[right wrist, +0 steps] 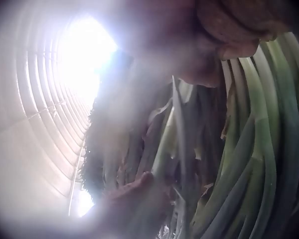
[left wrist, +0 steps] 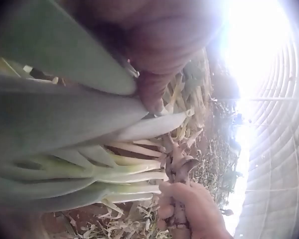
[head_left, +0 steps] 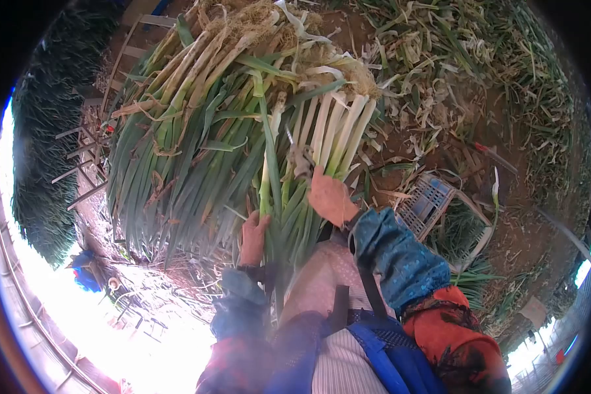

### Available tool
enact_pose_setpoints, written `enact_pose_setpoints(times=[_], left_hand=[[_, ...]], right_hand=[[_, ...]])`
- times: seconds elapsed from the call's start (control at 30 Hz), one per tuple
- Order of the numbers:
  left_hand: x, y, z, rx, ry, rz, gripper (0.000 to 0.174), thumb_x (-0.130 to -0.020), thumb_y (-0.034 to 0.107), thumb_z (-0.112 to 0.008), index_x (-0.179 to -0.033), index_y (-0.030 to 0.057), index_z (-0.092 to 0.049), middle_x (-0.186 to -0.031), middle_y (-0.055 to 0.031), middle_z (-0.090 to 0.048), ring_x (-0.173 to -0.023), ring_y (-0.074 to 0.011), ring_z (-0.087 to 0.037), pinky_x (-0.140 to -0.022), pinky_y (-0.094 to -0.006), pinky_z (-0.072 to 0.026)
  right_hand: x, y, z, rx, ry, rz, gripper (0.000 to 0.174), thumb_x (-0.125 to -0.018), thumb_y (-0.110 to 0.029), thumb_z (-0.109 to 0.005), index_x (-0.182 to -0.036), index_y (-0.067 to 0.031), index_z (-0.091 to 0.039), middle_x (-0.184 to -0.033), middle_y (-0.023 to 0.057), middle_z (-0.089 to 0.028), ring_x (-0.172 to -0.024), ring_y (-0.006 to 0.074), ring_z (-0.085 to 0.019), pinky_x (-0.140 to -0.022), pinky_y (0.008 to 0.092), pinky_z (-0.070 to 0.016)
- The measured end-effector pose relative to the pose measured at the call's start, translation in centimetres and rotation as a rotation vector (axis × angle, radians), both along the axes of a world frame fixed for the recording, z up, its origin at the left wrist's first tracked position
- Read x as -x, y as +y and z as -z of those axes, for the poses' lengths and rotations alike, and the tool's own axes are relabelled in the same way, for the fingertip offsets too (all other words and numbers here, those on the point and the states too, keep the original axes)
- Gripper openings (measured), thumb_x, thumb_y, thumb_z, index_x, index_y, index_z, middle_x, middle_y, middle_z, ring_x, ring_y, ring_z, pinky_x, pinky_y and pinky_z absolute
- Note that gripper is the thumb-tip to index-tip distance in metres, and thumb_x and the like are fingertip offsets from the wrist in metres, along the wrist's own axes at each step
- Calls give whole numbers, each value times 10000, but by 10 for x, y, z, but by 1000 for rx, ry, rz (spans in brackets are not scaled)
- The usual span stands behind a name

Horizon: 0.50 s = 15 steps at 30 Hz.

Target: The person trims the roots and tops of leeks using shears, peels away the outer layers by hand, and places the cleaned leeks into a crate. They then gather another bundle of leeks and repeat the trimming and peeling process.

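My left hand (head_left: 253, 238) grips a leek (head_left: 266, 177) low on its green part, its pale stem pointing away from me. In the left wrist view, the thumb of the left hand (left wrist: 162, 55) presses along broad leaves. My right hand (head_left: 333, 197) holds a small knife-like tool (head_left: 301, 161) with a worn grey-brown handle and a thin metal tip, just right of that leek. Under and beside it lies a row of leeks (head_left: 340, 131) with clean white stems. To the left spreads a big heap of leeks (head_left: 184, 151), roots at the far end.
A plastic crate (head_left: 433, 203) with greens stands at right. Trimmed leaves (head_left: 453, 59) litter the soil at the upper right. Wooden slats (head_left: 88, 157) jut out left of the heap, and a dark green stack (head_left: 52, 144) lies along the far left.
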<state>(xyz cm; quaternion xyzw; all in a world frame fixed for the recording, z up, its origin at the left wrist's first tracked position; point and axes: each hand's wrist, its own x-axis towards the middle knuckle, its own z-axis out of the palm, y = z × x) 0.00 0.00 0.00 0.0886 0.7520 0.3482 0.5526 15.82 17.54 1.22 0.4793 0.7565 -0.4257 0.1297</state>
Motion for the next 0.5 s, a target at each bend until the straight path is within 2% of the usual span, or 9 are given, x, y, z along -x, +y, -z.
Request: enact_pose_setpoints(times=[0.1,0.17,0.27,0.37,0.47,0.5], left_hand=[[-9,0,7,-22,-19,-30,279,-870,169,-560,-1062,-32,-581,-908,-51,-616,-790,-107,-548,-707,-247,-445],[-16,-2,-10,-16,-38,-53,279,-871,165,-557,-1060,-38,-579,-906,-52,-617,-791,-103,-550,-705,-244,-445],[-21,-8,-25,-27,-136,-98,304,-870,163,-556,-1093,-43,-570,-912,-53,-621,-803,-100,-555,-710,-246,-448],[-23,-8,-26,21,-153,-132,369,-871,160,-552,-1181,-40,-533,-972,-69,-621,-846,-112,-561,-741,-253,-455],[-18,-7,-23,-50,-51,-70,442,-869,143,-555,-1265,-35,-471,-1068,-85,-602,-915,-129,-560,-788,-263,-457],[-17,-7,-22,-74,-48,-88,458,-870,138,-564,-1285,-21,-456,-1061,-70,-597,-885,-116,-560,-761,-252,-462]], right_hand=[[-13,10,0,-89,102,5,308,-770,-130,-545,-980,41,-399,-722,252,-608,-681,421,-621,-615,484,-509],[-26,-14,-28,-92,119,-61,290,-772,-119,-532,-972,45,-401,-703,247,-603,-669,405,-624,-600,485,-506],[-37,-34,-45,-22,110,-19,372,-771,-158,-557,-1037,49,-398,-718,241,-582,-678,418,-595,-599,495,-480],[-20,-16,-16,-39,94,-46,402,-773,-180,-569,-1054,54,-402,-715,236,-579,-697,407,-598,-599,501,-475],[0,10,12,-82,55,-29,420,-774,-190,-565,-1069,62,-401,-721,239,-581,-698,409,-598,-602,504,-473],[-3,5,10,-108,70,-26,346,-782,-151,-536,-1028,56,-408,-713,240,-590,-684,403,-607,-589,490,-485]])
